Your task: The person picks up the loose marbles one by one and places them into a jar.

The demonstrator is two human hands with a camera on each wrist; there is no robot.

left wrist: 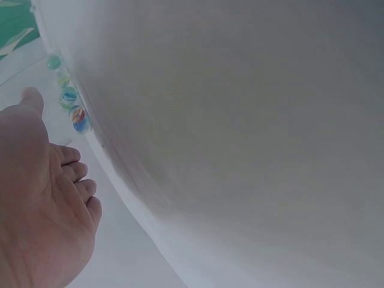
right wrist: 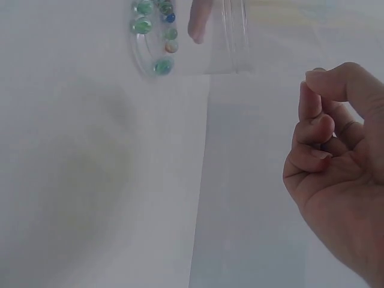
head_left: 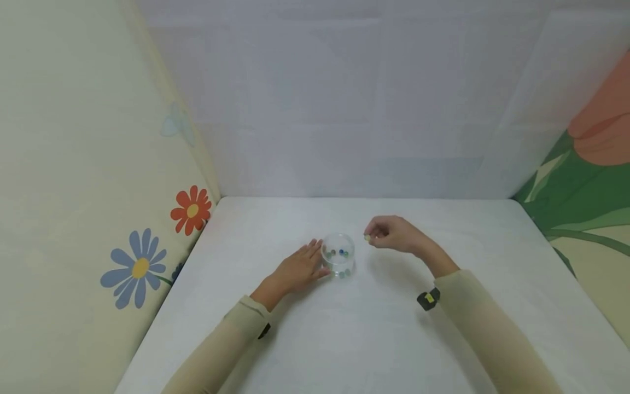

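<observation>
A clear round container [head_left: 338, 264] stands upright on the white table, with several glass marbles [right wrist: 143, 25] lying at its bottom. They show green, blue and reddish swirls. My left hand [head_left: 300, 267] is at the container's left side, fingers extended, thumb toward its front; whether it touches the wall is hard to tell. To the right and apart from the container, my right hand [head_left: 396, 234] is raised above the table. Between its thumb and index fingertips it pinches a small pale yellowish marble [head_left: 367, 237], mostly hidden by the fingers in the right wrist view.
The white tabletop [head_left: 344, 339] meets a white cloth backdrop [head_left: 334, 109] at its far edge. A cream flowered cloth [head_left: 74, 164] hangs at the left, and a cloth with a large green leaf print [head_left: 585, 191] at the right.
</observation>
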